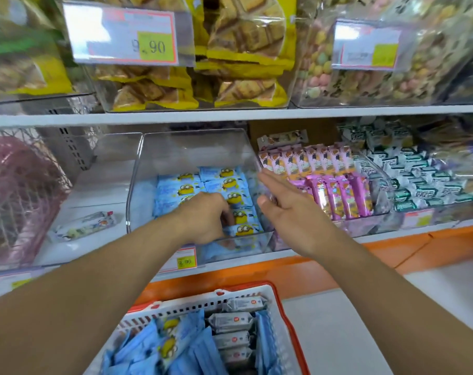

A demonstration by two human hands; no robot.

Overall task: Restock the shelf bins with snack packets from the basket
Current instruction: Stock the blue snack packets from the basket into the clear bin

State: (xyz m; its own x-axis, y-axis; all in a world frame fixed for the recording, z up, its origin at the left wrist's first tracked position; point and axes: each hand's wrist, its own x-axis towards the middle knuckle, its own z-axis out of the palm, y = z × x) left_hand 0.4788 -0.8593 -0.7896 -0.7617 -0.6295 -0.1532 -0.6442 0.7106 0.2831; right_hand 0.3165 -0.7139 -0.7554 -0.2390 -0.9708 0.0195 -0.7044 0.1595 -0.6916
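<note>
Nearest: basket (280, 315), white with a red rim, at the bottom centre, below the shelf's front edge. It holds blue packets (159, 345) on its left side and a column of white packets (231, 322) right of centre.

Shelf front edge (392, 246) is orange. A price tag (185, 259) reading 9.90 hangs on it below the clear bin.

Clear bin (137, 169) sits at the middle of the lower shelf, against its front edge. Inside, blue packets with a yellow cartoon figure (228, 184) lie in rows; the left part of the bin floor is bare.

Left hand (205, 215) is inside the bin near its front wall, fingers curled down onto the front packets. Grip itself is hidden by the back of the hand; cannot tell if a packet is held.

Right hand (284, 197) hovers at the bin's right wall, fingers straight and spread, released, holding nothing.

Left of the bin: a single white packet (85, 226) lies flat on the shelf; a pink wire basket (21, 196) stands at the left end.

Right of the bin: pink bars (341, 193) stand in rows in the next bin; beyond them, white-green packets (419, 182).

Upper shelf: yellow biscuit bags (246, 58) behind a 9.90 label (124, 32); pastel sweets (319, 63) to the right.
</note>
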